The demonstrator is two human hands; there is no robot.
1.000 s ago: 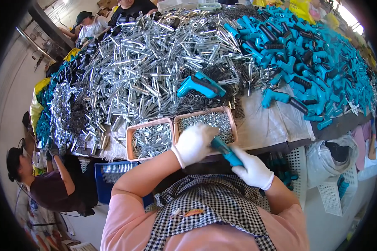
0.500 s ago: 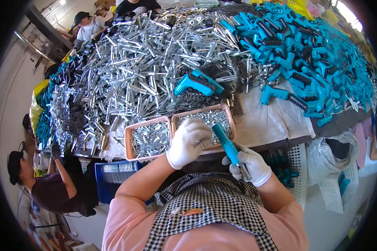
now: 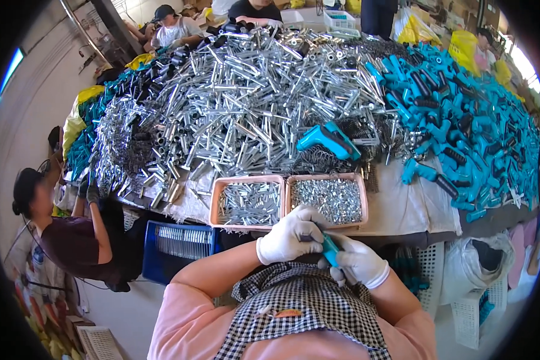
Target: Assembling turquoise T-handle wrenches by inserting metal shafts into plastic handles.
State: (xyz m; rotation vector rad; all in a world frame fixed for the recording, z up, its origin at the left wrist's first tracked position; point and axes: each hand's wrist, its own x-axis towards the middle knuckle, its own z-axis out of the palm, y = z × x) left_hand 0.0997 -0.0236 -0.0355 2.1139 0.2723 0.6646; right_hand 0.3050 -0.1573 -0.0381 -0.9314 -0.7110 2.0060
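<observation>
In front of my apron I hold a teal pistol-shaped tool housing (image 3: 329, 249), with my right hand (image 3: 360, 262) wrapped round it. My left hand (image 3: 291, 235) has its fingers closed at the upper end of the housing; whatever they pinch is too small or hidden to make out. Both hands wear white gloves with grey fingertips. Just beyond them stand two pink trays: the left tray (image 3: 212, 206) holds small metal pins, the right tray (image 3: 365, 207) small shiny metal pieces. Past the trays, two teal housings (image 3: 327, 141) lie on coiled springs.
A large heap of metal rods (image 3: 240, 102) covers the table, with a pile of teal housings (image 3: 462, 132) on the right. A blue crate (image 3: 153, 252) stands below the table's left edge. A co-worker (image 3: 72, 240) works at left; others sit across.
My left hand has come from above the right tray to the housing's upper end. The housing is drawn closer to my body. The view has shifted, showing more of the far side.
</observation>
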